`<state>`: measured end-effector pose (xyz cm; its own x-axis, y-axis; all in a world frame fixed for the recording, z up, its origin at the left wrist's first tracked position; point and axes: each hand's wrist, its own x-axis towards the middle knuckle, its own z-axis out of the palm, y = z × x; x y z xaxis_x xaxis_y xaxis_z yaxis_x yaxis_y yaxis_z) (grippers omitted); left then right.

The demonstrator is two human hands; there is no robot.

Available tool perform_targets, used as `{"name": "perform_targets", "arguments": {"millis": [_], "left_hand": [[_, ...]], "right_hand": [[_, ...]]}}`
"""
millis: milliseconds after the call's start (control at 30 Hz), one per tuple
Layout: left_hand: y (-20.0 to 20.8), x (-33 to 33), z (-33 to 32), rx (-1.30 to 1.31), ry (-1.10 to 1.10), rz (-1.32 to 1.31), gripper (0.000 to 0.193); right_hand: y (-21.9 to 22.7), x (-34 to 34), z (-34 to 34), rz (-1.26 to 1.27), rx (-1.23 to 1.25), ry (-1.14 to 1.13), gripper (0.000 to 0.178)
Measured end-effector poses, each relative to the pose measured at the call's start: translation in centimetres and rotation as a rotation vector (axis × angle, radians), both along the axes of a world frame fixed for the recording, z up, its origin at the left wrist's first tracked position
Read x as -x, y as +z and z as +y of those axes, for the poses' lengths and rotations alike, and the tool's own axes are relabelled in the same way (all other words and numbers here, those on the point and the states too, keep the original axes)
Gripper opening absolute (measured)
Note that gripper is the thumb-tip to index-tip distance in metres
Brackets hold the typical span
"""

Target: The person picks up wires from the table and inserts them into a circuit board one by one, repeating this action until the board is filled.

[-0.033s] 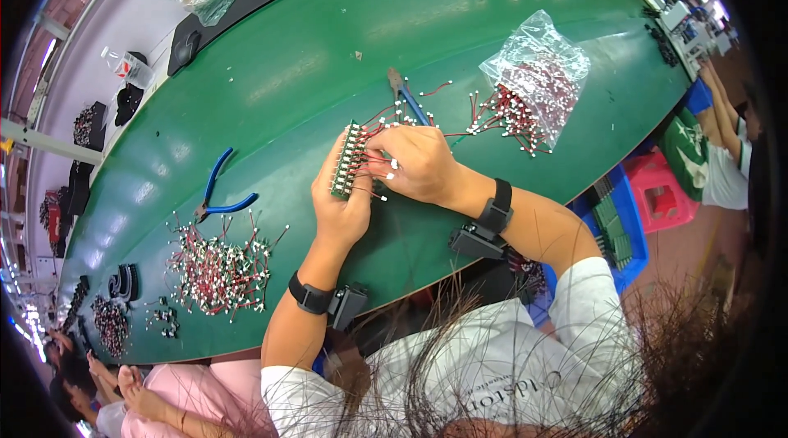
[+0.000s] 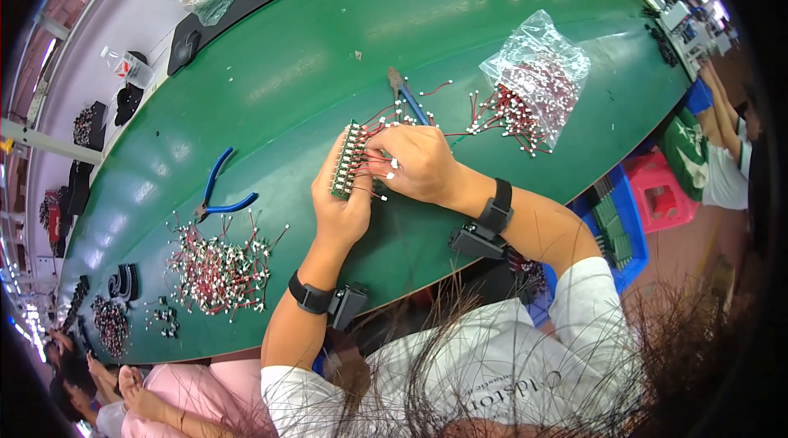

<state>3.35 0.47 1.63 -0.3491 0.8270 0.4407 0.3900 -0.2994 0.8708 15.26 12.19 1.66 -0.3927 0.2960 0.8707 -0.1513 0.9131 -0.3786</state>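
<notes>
My left hand [image 2: 338,212] grips a narrow green circuit board [image 2: 343,167] upright over the table. A row of white connectors runs along the board, and short red and dark wires with white plugs stick out on its right side. Beside it, my right hand [image 2: 420,160] is closed in a pinch among those wires, close to the board. Its fingertips are partly hidden, so the exact piece between them is hard to make out; a wired plug [image 2: 389,176] shows by the fingers. Just beyond this hand lie blue-handled pliers [image 2: 408,99] and several loose wires.
The green table [image 2: 287,101] carries a heap of wired connectors [image 2: 220,274], blue-handled cutters [image 2: 234,208] and, at the right, a clear bag [image 2: 546,81] spilling similar wires. Small dark parts [image 2: 111,323] lie far left. A blue crate [image 2: 628,229] of boards and a pink stool [image 2: 657,192] stand right. Other people sit nearby.
</notes>
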Motion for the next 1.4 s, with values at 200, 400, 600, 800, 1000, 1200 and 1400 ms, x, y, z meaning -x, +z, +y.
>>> {"name": "perform_targets", "arguments": {"millis": [200, 400, 600, 800, 1000, 1200, 1400], "left_hand": [[0.0, 0.3, 0.0, -0.010, -0.025, 0.002, 0.048], [0.4, -0.1, 0.0, -0.018, -0.016, -0.005, 0.046], [0.2, 0.2, -0.2, -0.008, 0.024, 0.150, 0.044], [0.8, 0.1, 0.0, -0.072, 0.061, 0.346, 0.045], [1.0, 0.0, 0.0, -0.093, 0.093, 0.431, 0.047], [0.5, 0.1, 0.1, -0.076, 0.089, 0.342, 0.045], [0.5, 0.0, 0.2, -0.112, 0.149, -0.110, 0.044]], "right_hand": [[0.1, -0.3, 0.0, -0.010, 0.022, 0.033, 0.026], [-0.1, -0.6, 0.2, -0.036, 0.050, 0.065, 0.024], [-0.3, -0.7, 0.1, -0.094, 0.094, 0.029, 0.023], [-0.6, -0.8, 0.0, -0.073, 0.103, 0.053, 0.019], [-0.3, -0.9, -0.1, -0.072, 0.143, 0.082, 0.016], [0.0, -0.6, -0.1, -0.062, 0.151, 0.091, 0.016], [1.4, -1.1, -0.6, -0.284, 0.266, 0.014, 0.022]]}}
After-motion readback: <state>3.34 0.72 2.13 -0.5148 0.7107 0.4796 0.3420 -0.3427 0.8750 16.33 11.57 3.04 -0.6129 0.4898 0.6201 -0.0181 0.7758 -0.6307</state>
